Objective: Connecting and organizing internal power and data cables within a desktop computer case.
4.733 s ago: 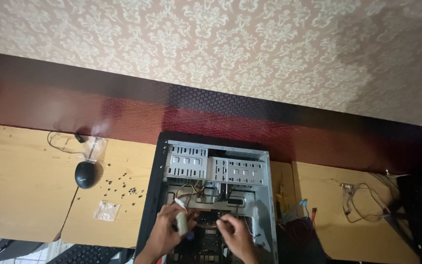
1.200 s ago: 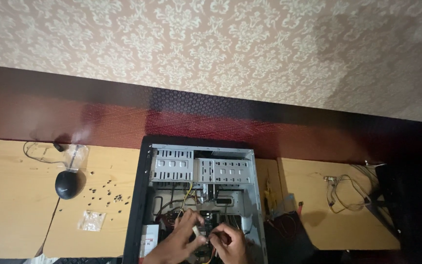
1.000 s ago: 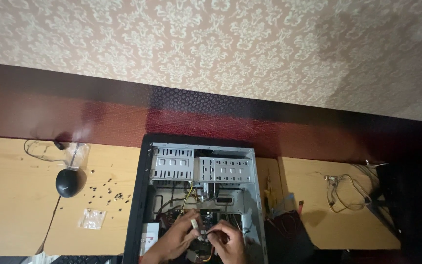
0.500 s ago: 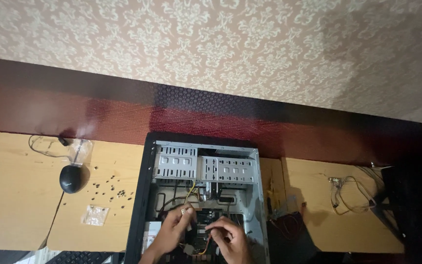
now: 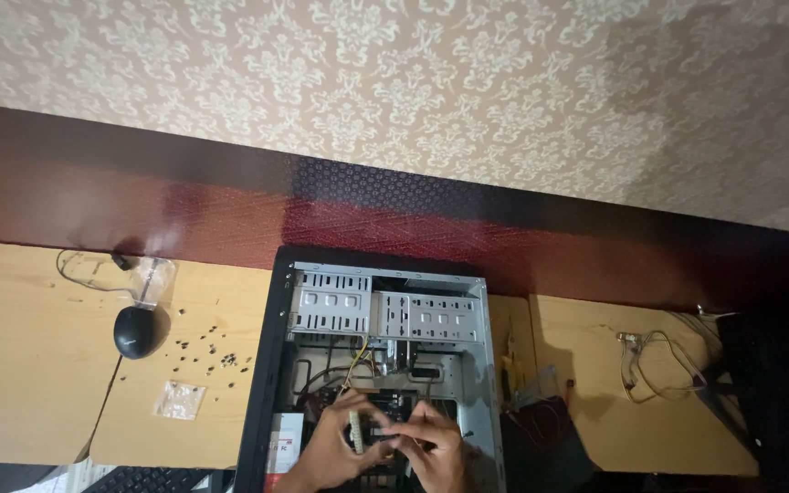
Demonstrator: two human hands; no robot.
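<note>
My left hand (image 5: pixel 329 449) pinches a pale connector strip (image 5: pixel 354 431) inside the open computer case (image 5: pixel 385 365) | my right hand (image 5: pixel 431 443) grips its end | wooden counter (image 5: pixel 20 365), patterned wallpaper behind.

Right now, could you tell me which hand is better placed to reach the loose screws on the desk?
Probably the left hand: the loose screws lie on the wooden desk left of the open computer case, nearer that hand. The right hand would have to cross over it.
</note>
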